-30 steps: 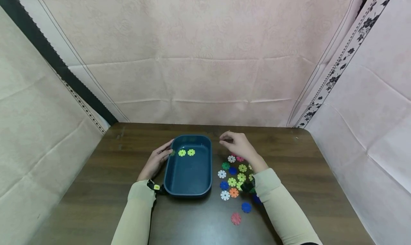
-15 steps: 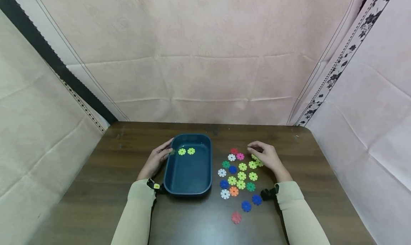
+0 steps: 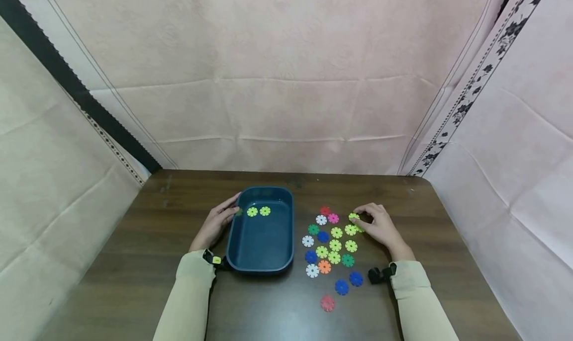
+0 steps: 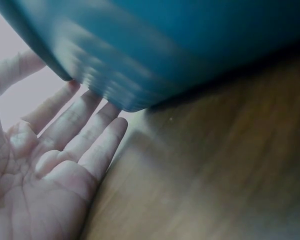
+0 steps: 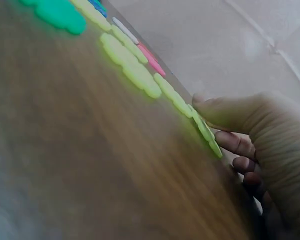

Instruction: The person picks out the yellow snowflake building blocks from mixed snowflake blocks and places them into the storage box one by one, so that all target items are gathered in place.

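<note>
A deep blue rectangular tray (image 3: 261,271) stands on the table with two yellow flower-shaped discs (image 3: 252,212) inside, toward its far end. My left hand (image 3: 217,222) rests at the tray's left side; in the left wrist view its straight, spread fingers (image 4: 82,112) touch the outer wall. On the table right of the tray lie more notched plastic discs. The right hand (image 3: 379,226) reaches to the far right of this group, thumb and forefinger on either side of a yellow disc (image 3: 353,215). A neighbouring yellow disc is partly hidden by that hand.
Green (image 3: 347,260), blue (image 3: 341,287), white (image 3: 312,270), orange (image 3: 324,267), pink (image 3: 333,218) and red (image 3: 324,210) discs lie among several yellow ones. A faded red disc (image 3: 328,303) is nearest the front. Pale cloth (image 3: 286,107) hangs behind the wooden table (image 3: 156,261) and along both sides.
My right hand has moved right from above the discs near the tray, then slightly forward onto a yellow disc at the far right. The left hand and tray stay put.
</note>
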`<act>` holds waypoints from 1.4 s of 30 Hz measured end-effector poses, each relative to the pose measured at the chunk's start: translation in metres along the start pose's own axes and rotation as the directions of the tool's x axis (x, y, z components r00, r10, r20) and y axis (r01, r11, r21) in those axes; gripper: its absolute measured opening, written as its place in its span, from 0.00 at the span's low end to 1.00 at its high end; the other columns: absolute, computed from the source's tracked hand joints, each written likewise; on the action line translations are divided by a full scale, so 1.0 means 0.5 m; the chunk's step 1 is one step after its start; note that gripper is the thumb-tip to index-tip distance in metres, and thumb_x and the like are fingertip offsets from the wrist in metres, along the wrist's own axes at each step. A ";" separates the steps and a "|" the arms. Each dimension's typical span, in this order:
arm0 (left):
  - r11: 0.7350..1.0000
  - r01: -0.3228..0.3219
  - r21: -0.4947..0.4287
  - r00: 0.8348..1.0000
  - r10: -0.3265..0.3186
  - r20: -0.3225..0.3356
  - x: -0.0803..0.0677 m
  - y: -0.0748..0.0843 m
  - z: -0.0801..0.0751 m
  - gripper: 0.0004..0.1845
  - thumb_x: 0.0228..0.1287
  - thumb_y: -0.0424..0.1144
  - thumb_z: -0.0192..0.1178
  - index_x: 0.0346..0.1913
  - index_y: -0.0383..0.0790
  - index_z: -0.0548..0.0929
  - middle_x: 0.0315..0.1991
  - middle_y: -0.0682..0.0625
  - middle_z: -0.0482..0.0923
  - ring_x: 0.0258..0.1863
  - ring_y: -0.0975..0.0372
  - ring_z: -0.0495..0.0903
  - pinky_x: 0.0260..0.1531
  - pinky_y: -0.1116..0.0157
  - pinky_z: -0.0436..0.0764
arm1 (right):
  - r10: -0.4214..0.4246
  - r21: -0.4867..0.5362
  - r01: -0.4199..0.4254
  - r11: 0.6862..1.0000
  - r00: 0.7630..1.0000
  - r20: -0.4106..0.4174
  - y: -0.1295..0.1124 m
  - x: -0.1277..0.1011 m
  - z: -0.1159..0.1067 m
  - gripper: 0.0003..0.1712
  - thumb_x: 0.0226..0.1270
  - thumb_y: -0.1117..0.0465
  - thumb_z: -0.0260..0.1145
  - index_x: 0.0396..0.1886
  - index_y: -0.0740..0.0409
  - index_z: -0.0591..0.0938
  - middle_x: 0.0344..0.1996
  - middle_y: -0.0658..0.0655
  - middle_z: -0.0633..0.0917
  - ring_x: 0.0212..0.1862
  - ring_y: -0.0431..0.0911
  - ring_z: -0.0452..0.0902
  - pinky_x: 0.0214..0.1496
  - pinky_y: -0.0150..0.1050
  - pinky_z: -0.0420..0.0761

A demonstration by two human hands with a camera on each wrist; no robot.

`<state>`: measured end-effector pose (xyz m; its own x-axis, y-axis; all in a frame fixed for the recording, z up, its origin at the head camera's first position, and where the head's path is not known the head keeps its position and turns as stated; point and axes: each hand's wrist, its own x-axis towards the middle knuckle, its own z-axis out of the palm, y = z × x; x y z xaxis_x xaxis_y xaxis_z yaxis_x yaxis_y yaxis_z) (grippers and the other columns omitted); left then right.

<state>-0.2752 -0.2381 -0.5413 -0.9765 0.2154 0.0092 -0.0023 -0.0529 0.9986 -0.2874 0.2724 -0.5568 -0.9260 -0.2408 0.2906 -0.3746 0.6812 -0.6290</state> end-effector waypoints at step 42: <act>1.000 -0.012 0.008 1.000 0.012 0.007 0.003 -0.004 -0.003 0.28 0.76 0.45 0.58 0.75 0.48 0.68 0.75 0.48 0.64 0.70 0.60 0.68 0.59 0.70 0.74 | 0.076 0.107 -0.069 0.992 0.995 -0.066 -0.014 0.002 0.007 0.10 0.69 0.59 0.70 0.46 0.55 0.80 0.35 0.52 0.84 0.35 0.46 0.74 0.37 0.40 0.73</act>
<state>-0.2768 -0.2389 -0.5435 -0.9750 0.2213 0.0216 0.0114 -0.0474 0.9988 -0.2856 0.2648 -0.5545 -0.9467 -0.1427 0.2887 -0.3130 0.6185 -0.7208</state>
